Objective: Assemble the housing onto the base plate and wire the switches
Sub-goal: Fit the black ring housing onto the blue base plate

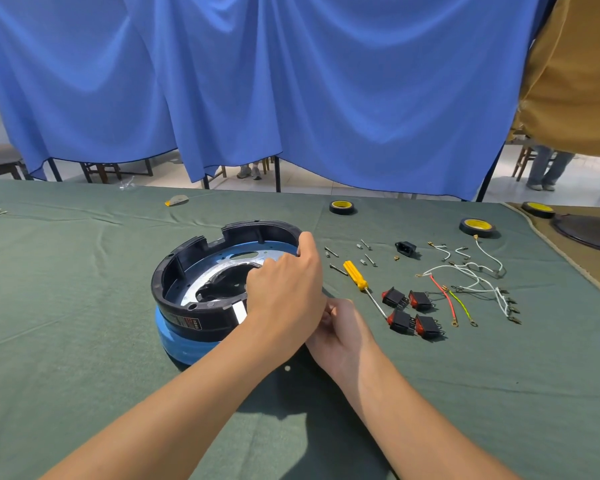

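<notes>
The black ring-shaped housing (201, 244) sits on a blue round base (177, 337), with the silver base plate (201, 282) lying inside the ring. My left hand (284, 289) reaches across and grips the housing's right rim, thumb on the outer edge and fingers inside. My right hand (347, 330) is tucked against the housing's near right side, its fingertips hidden behind the left hand. Several black rocker switches with red buttons (413, 313) lie to the right, beside loose white, red and yellow-green wires (471, 282).
A yellow-handled screwdriver (355, 275) and scattered screws (336, 261) lie just right of the housing. A black power socket (406, 248) and tape rolls (342, 206) (477, 226) sit farther back. Green cloth (84, 306) covers the table; a blue curtain (291, 81) hangs behind.
</notes>
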Demonstrator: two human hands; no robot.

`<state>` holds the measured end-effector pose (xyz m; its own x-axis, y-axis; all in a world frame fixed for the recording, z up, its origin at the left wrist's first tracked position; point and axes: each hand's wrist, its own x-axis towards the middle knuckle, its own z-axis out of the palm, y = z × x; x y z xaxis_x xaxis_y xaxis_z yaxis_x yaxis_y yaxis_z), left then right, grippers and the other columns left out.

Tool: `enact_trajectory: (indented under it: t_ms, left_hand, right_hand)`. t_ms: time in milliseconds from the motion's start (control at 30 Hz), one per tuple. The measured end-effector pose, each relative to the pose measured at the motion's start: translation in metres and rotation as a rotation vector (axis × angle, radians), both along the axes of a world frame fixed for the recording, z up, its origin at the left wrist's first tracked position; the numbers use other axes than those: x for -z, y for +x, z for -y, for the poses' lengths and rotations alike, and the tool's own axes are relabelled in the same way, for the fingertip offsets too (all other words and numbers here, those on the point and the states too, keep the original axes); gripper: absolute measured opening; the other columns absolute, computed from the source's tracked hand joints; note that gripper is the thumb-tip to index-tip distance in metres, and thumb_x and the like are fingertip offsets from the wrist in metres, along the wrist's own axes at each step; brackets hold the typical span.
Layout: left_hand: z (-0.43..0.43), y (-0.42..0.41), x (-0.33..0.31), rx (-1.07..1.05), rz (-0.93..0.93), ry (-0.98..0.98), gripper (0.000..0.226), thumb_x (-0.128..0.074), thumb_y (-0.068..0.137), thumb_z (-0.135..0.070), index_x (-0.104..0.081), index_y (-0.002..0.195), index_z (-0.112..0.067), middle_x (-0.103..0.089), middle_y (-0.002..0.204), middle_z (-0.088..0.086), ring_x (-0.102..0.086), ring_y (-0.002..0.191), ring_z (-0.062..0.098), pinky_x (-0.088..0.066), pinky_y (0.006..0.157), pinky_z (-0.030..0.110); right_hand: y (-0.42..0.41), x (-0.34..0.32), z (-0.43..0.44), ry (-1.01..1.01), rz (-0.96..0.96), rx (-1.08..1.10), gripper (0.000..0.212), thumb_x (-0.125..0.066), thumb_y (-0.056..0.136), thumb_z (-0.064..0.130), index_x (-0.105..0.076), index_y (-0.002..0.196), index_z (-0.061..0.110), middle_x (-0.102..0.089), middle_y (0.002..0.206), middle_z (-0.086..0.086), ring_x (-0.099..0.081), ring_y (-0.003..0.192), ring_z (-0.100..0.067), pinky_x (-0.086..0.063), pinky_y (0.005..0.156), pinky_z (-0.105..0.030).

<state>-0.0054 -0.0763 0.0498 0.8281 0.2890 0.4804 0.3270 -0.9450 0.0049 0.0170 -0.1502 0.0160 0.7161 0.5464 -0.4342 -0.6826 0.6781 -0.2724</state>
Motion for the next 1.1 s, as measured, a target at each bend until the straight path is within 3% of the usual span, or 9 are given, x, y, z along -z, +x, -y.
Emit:
enact_trajectory:
  t_ms: [133, 200, 300, 400, 633, 733, 833, 900, 1100]
  left_hand:
    - [-0.009, -0.003, -0.010, 0.103, -0.120, -0.057, 0.045, -0.059, 0.087, -0.034, -0.017, 0.094, -0.020, -0.042, 0.066, 0.000, -0.033, 0.053, 0.021, -0.019, 0.049, 0.029]
    - [-0.018, -0.003, -0.020, 0.183, -0.259, -0.135, 0.051, -0.064, 0.084, -0.040, -0.017, 0.098, -0.023, -0.052, 0.077, 0.003, -0.042, 0.059, 0.021, -0.027, 0.050, 0.031]
    - [-0.031, -0.005, -0.030, 0.249, -0.472, -0.223, 0.069, -0.075, 0.074, -0.047, -0.015, 0.103, -0.026, -0.058, 0.086, 0.007, -0.050, 0.063, 0.018, -0.039, 0.052, 0.033]
    - [-0.040, -0.008, -0.034, 0.255, -0.568, -0.305, 0.085, -0.078, 0.070, -0.056, -0.012, 0.119, -0.034, -0.054, 0.077, 0.002, -0.051, 0.064, 0.016, -0.039, 0.053, 0.030]
    - [-0.049, -0.008, -0.039, 0.277, -0.631, -0.379, 0.099, -0.077, 0.069, -0.063, -0.006, 0.135, -0.042, -0.048, 0.075, -0.009, -0.052, 0.066, 0.008, -0.037, 0.057, 0.024]
    - [-0.052, -0.006, -0.047, 0.288, -0.624, -0.461, 0.087, -0.063, 0.071, -0.075, -0.014, 0.136, -0.045, -0.053, 0.080, -0.013, -0.056, 0.057, 0.001, -0.038, 0.055, 0.019]
    - [-0.055, -0.007, -0.058, 0.278, -0.559, -0.638, 0.082, -0.041, 0.061, -0.088, -0.031, 0.131, -0.046, -0.061, 0.098, -0.010, -0.058, 0.079, 0.000, -0.044, 0.072, 0.026]
    - [-0.059, -0.008, -0.062, 0.269, -0.563, -0.724, 0.080, -0.035, 0.055, -0.091, -0.039, 0.125, -0.053, -0.057, 0.112, -0.013, -0.054, 0.098, 0.004, -0.039, 0.082, 0.035]
    - [-0.063, -0.009, -0.061, 0.328, -0.581, -0.808, 0.075, -0.041, 0.058, -0.086, -0.039, 0.126, -0.054, -0.055, 0.116, -0.018, -0.054, 0.104, 0.004, -0.037, 0.080, 0.027]
  right_hand:
    - [0.003, 0.002, 0.000, -0.047, 0.036, -0.018, 0.012, -0.046, 0.089, -0.010, -0.054, 0.087, -0.002, -0.060, 0.049, -0.012, -0.060, 0.038, -0.022, -0.052, 0.046, -0.026]
    - [0.004, 0.002, -0.001, -0.047, 0.077, -0.041, 0.013, -0.046, 0.093, -0.007, -0.058, 0.097, -0.004, -0.067, 0.062, -0.015, -0.064, 0.046, -0.023, -0.053, 0.048, -0.027]
    - [0.006, 0.002, -0.002, -0.097, 0.117, -0.058, 0.018, -0.050, 0.095, -0.001, -0.060, 0.109, -0.007, -0.070, 0.102, -0.024, -0.069, 0.087, -0.033, -0.056, 0.063, -0.038]
    - [0.006, 0.002, -0.004, -0.130, 0.121, -0.034, 0.017, -0.050, 0.093, -0.001, -0.064, 0.101, -0.007, -0.070, 0.100, -0.023, -0.066, 0.091, -0.034, -0.054, 0.072, -0.040]
    - [0.008, 0.002, -0.002, -0.086, 0.149, -0.035, 0.024, -0.048, 0.091, 0.002, -0.071, 0.096, -0.003, -0.074, 0.092, -0.019, -0.073, 0.073, -0.029, -0.060, 0.065, -0.036]
    - [0.010, 0.000, -0.001, -0.038, 0.136, 0.010, 0.027, -0.052, 0.088, 0.005, -0.068, 0.106, -0.007, -0.070, 0.106, -0.023, -0.068, 0.088, -0.032, -0.055, 0.090, -0.038]
    - [0.012, -0.003, 0.000, -0.007, 0.090, 0.041, 0.025, -0.054, 0.088, 0.004, -0.066, 0.105, -0.010, -0.068, 0.108, -0.023, -0.065, 0.098, -0.035, -0.048, 0.101, -0.043]
    - [0.011, -0.004, 0.000, -0.002, 0.078, 0.046, 0.028, -0.056, 0.086, 0.004, -0.064, 0.109, -0.009, -0.066, 0.109, -0.023, -0.064, 0.098, -0.035, -0.047, 0.102, -0.043]
    - [0.009, -0.006, 0.002, 0.007, 0.069, 0.052, 0.033, -0.057, 0.083, 0.005, -0.063, 0.113, -0.008, -0.065, 0.109, -0.023, -0.064, 0.099, -0.035, -0.048, 0.101, -0.043]
